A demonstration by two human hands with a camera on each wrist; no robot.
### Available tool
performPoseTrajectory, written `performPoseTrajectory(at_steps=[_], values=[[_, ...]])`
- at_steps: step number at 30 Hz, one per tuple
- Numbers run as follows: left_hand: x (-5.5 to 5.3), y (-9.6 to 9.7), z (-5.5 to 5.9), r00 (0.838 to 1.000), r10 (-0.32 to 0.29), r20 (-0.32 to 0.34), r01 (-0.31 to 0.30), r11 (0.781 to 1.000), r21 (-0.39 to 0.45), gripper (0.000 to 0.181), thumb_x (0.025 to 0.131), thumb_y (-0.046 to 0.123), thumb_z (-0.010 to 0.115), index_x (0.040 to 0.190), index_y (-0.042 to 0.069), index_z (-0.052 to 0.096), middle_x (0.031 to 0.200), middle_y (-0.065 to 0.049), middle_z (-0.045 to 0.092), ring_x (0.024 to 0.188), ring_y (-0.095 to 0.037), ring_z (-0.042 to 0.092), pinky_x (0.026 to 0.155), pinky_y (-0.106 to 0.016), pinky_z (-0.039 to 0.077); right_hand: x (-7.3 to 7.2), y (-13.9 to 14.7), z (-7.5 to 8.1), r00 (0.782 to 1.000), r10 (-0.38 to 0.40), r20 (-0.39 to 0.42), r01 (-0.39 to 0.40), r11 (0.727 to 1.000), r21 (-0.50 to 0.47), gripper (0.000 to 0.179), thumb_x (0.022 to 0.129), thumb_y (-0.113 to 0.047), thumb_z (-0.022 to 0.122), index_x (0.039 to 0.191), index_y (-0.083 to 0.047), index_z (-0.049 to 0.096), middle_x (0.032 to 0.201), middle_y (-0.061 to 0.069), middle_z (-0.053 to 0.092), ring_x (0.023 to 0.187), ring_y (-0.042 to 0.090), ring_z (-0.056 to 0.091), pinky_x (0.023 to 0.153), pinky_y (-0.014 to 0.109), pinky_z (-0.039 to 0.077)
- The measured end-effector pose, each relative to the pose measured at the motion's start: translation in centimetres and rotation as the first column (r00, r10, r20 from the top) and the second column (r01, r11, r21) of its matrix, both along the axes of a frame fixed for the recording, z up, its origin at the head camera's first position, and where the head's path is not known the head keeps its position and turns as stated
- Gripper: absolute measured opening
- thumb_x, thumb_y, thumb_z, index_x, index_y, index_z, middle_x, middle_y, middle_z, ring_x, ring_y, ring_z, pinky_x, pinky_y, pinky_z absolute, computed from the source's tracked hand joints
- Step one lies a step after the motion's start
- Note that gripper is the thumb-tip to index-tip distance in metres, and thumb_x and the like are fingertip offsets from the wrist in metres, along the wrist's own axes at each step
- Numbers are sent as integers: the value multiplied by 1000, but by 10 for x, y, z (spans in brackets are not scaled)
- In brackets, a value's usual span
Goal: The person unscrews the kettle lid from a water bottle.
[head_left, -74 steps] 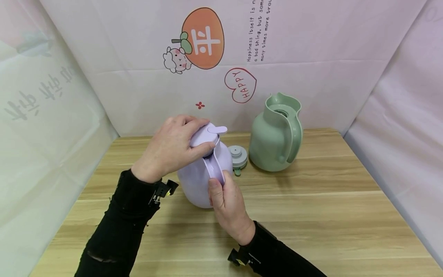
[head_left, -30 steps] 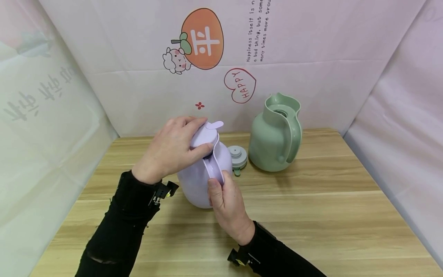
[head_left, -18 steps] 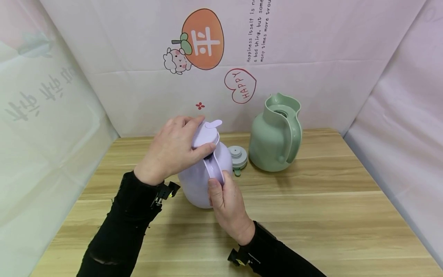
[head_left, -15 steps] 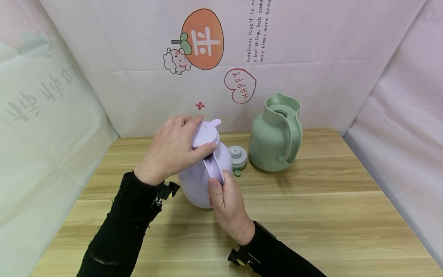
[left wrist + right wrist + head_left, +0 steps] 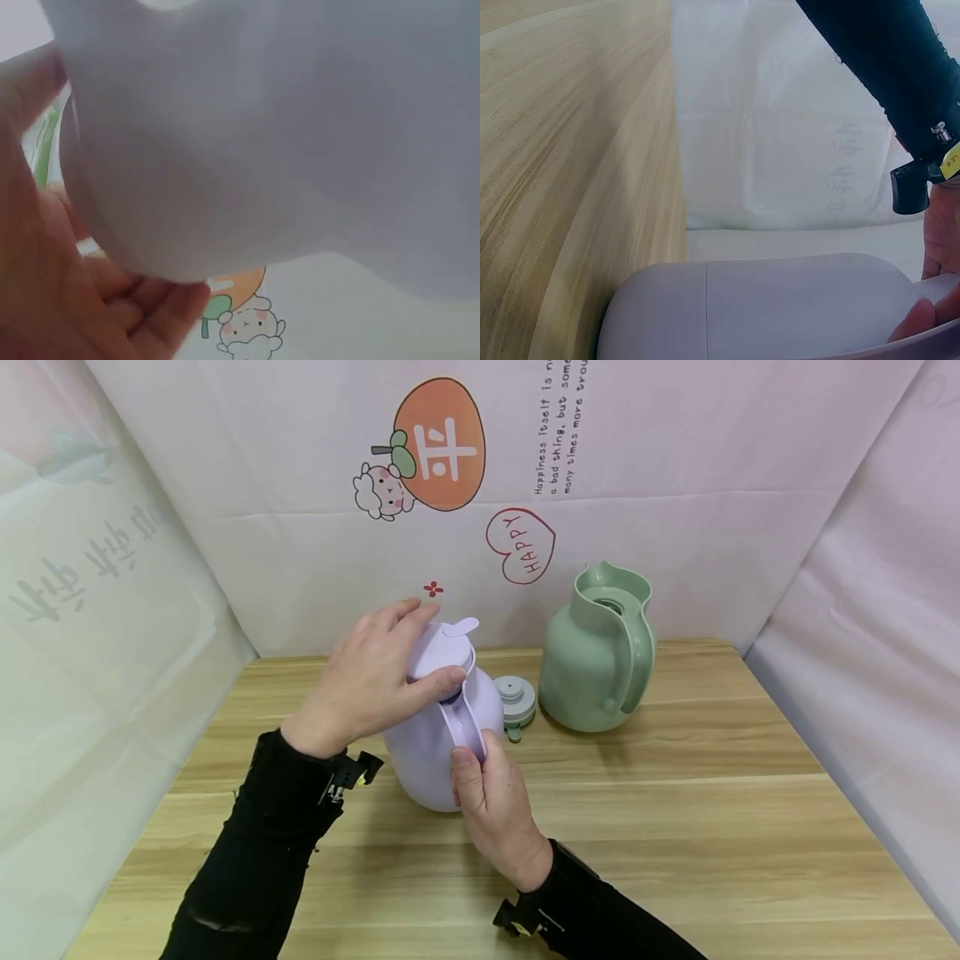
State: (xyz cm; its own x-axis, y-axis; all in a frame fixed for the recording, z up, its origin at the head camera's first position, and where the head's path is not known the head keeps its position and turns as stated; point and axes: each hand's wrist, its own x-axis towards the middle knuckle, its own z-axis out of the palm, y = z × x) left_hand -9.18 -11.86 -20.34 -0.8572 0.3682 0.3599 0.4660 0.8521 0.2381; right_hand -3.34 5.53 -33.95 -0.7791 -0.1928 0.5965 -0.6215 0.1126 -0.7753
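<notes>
A lilac thermos jug (image 5: 431, 768) stands upright on the wooden table, its lilac lid (image 5: 441, 647) seated in the mouth with the tab (image 5: 461, 627) pointing to the back right. My left hand (image 5: 367, 681) spans the lid, thumb along the near edge and fingers over the far left side. In the left wrist view, fingertips (image 5: 187, 300) touch the lilac rim; the lid itself is hidden there. My right hand (image 5: 498, 810) grips the jug's handle (image 5: 465, 727), thumb on top. The right wrist view shows the jug body (image 5: 780, 304) lying sideways in frame.
A green thermos jug (image 5: 588, 668) without a lid stands at the back right. Between the jugs lies a grey stopper (image 5: 514, 697) with a green tab, partly behind the lilac jug. A printed cloth (image 5: 675, 502) hangs behind the wooden table (image 5: 712, 827).
Over the earlier frames the lid's tab turned counterclockwise, toward the back. In the last half second my left hand shifted slightly left and its fingers lifted a little; my right hand stayed still.
</notes>
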Motion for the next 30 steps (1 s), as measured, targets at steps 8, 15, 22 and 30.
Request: performPoseTrajectory(at_steps=[8, 15, 22, 30], values=[[1, -9, 8, 989, -138, 49, 137, 990, 18, 65, 99, 47, 60, 157, 20, 50, 163, -12, 44, 150, -35, 41, 119, -57, 38, -1, 0, 0, 1000, 5, 2, -5, 1000, -4, 23, 113, -17, 43, 91, -8, 46, 64, -3, 50, 55, 3, 47, 48, 23, 43], [2, -8, 8, 983, -159, 88, 159, 987, 11, 53, 101, 43, 58, 151, 25, 58, 157, -8, 52, 146, -28, 47, 117, -50, 41, -1, 0, 0, 1000, 2, 9, -2, 1000, 2, 23, 113, -18, 43, 92, -9, 47, 65, -3, 50, 55, 3, 47, 48, 23, 42], [3, -7, 7, 988, -151, 39, 151, 989, -6, 50, 102, 42, 59, 147, 22, 62, 151, -12, 57, 142, -31, 51, 117, -51, 39, 0, 0, 1, 1000, 4, 10, -4, 1000, 2, 23, 113, -17, 44, 92, -9, 47, 65, -3, 50, 55, 3, 48, 49, 23, 43], [4, -2, 5, 994, -102, -32, 101, 994, -33, 52, 99, 46, 63, 143, 19, 66, 145, -16, 61, 134, -36, 57, 113, -53, 43, 0, 0, 1, 1000, 2, 8, -2, 1000, -1, 22, 112, -16, 44, 91, -9, 46, 65, -3, 50, 55, 3, 47, 49, 23, 43]])
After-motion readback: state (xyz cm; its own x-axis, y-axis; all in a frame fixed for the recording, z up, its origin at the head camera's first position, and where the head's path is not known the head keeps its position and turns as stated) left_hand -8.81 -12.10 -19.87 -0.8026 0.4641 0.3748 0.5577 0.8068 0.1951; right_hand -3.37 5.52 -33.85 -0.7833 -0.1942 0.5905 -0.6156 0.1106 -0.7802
